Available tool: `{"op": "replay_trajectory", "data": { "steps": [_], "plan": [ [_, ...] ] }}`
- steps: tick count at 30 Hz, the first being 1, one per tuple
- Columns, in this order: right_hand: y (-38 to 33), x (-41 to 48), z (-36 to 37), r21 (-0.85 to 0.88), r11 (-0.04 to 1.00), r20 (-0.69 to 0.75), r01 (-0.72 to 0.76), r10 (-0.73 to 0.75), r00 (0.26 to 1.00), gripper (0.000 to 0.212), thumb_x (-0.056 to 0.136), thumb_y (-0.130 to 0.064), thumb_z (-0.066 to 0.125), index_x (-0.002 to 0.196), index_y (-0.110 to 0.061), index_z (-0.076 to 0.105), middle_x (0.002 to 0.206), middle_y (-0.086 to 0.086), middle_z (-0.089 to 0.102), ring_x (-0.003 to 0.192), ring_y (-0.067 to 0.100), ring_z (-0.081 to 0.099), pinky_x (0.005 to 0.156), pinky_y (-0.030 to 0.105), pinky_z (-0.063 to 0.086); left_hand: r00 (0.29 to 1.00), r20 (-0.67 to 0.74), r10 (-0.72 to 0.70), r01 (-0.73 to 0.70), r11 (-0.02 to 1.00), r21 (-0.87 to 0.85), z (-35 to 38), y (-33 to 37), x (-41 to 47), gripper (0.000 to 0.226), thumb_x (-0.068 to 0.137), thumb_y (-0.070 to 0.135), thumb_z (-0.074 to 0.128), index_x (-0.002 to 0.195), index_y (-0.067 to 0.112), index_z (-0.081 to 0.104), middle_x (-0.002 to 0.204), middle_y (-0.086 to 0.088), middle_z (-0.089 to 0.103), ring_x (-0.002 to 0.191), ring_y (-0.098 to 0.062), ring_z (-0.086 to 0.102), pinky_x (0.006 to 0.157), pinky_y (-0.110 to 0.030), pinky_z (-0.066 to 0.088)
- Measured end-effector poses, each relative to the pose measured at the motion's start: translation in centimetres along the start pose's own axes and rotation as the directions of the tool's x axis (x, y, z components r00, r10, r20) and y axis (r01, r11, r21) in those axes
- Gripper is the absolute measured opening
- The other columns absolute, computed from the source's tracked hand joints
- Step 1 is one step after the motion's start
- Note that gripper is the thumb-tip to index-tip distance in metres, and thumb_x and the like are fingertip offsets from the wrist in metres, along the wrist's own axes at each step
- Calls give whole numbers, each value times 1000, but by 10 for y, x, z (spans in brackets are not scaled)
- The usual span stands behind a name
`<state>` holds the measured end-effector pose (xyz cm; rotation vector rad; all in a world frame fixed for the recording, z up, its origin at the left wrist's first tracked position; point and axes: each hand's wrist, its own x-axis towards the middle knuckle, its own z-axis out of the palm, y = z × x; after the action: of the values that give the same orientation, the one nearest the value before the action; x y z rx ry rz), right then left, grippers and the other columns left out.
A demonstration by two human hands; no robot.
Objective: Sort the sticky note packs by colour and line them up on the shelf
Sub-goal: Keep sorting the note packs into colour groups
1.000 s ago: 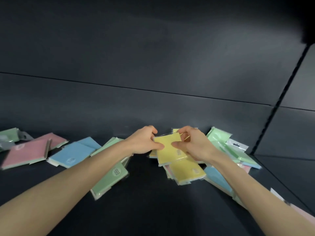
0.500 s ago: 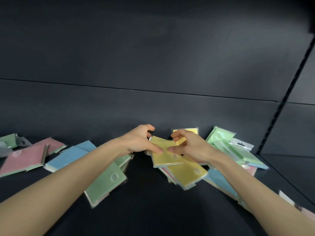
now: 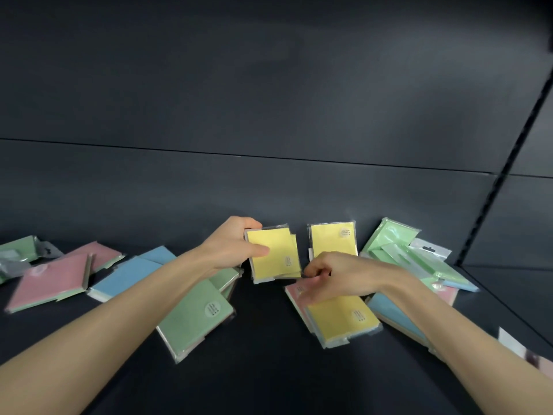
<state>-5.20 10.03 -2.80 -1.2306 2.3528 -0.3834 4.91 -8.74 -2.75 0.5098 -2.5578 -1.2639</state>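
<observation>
left hand [image 3: 230, 247] grips yellow packs [image 3: 273, 256] | right hand [image 3: 344, 277] released them, curled at pink pack [image 3: 294, 291], grip unclear

- Open dark shelf floor [image 3: 269, 381] front and centre.
- Slim gap at the back between yellow packs [image 3: 273, 256] in the left hand [image 3: 230, 247] and a leaning yellow pack [image 3: 332, 239].
- Cluttered left with pink packs [image 3: 51, 277], blue pack [image 3: 128, 275], green pack [image 3: 191, 319]; right with green pile [image 3: 401, 250].

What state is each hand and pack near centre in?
left hand: grips held yellow packs, upright.
right hand: fingers curled above pink pack; grip unclear.
rear yellow pack: upright against back panel.
front yellow pack: flat, overlapping pink pack.
green pack: flat on shelf.
</observation>
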Motion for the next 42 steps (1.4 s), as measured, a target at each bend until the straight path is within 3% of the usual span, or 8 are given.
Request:
{"op": "replay_trajectory", "data": {
  "steps": [5, 14, 19, 25, 29, 33, 37, 42],
  "plan": [
    [4, -10, 3, 36, 999, 39, 23, -24, 999, 32, 68, -59, 73, 75, -39, 50, 77, -20, 48, 75, 0, 47, 69, 20, 36, 1000, 9, 0, -1, 993, 117, 11, -1, 0, 52, 83, 21, 70, 129, 10, 49, 120, -3, 58, 101, -20, 58, 76, -25, 44],
    [-2, -37, 2, 40, 999, -74, -8, 11, 997, 49, 69, -58, 73, 99, -19, 67, 102, -7, 65, 97, 7, 60, 88, 30, 48, 993, 38, 112, -113, 804, 583, 20, 4, -6, 48, 84, 41, 63, 125, 17, 54, 127, 0, 57, 119, -21, 50, 99, -37, 41],
    [-4, -47, 2, 36, 999, -129, -3, 8, 992, 47, 71, -53, 74, 97, -15, 65, 95, -5, 60, 88, 10, 56, 77, 25, 44, 951, 169, 258, -301, 896, 325, 25, 17, -29, 36, 82, 38, 68, 114, 23, 62, 115, 11, 63, 109, -3, 55, 89, -15, 43],
    [9, -58, 4, 68, 998, -188, 15, -2, 982, 34, 70, -46, 78, 80, -19, 58, 69, -11, 51, 61, 5, 46, 57, 20, 35, 871, 442, 212, -358, 890, 280, 38, 27, -44, 65, 74, 44, 75, 130, 21, 50, 125, 11, 54, 111, -1, 50, 86, -10, 39],
    [19, -67, 13, 153, 982, -333, 108, -52, 942, 23, 76, -25, 78, 67, -21, 57, 62, -12, 51, 52, -4, 46, 57, 17, 37, 855, 465, 228, -342, 923, 178, 51, 30, -49, 57, 74, 24, 79, 122, 10, 55, 95, 9, 60, 84, -1, 56, 72, -7, 43],
    [21, -84, 16, 229, 971, -339, 75, 8, 941, 26, 75, -37, 77, 83, -18, 62, 84, -13, 59, 66, -12, 52, 61, 10, 38, 856, 476, 204, -316, 933, 169, 56, 33, -58, 42, 76, 20, 78, 111, 5, 62, 79, 6, 54, 69, -4, 50, 63, -11, 40],
    [24, -104, 18, 206, 975, -129, -78, 106, 986, 60, 64, -40, 85, 110, -30, 48, 94, -5, 52, 77, 8, 49, 70, 23, 40, 877, 443, 188, -287, 943, 169, 58, 37, -68, 30, 76, 15, 76, 102, 6, 64, 88, 0, 57, 77, -10, 51, 69, -23, 41],
    [36, -115, 20, 245, 967, -190, -70, 119, 975, 67, 63, -35, 85, 118, -28, 47, 93, -6, 56, 79, 9, 54, 70, 23, 42, 931, 347, 109, -139, 988, 62, 64, 42, -81, 28, 82, 10, 68, 105, 10, 53, 91, -6, 66, 80, -13, 60, 78, -27, 49]
  ]
}}
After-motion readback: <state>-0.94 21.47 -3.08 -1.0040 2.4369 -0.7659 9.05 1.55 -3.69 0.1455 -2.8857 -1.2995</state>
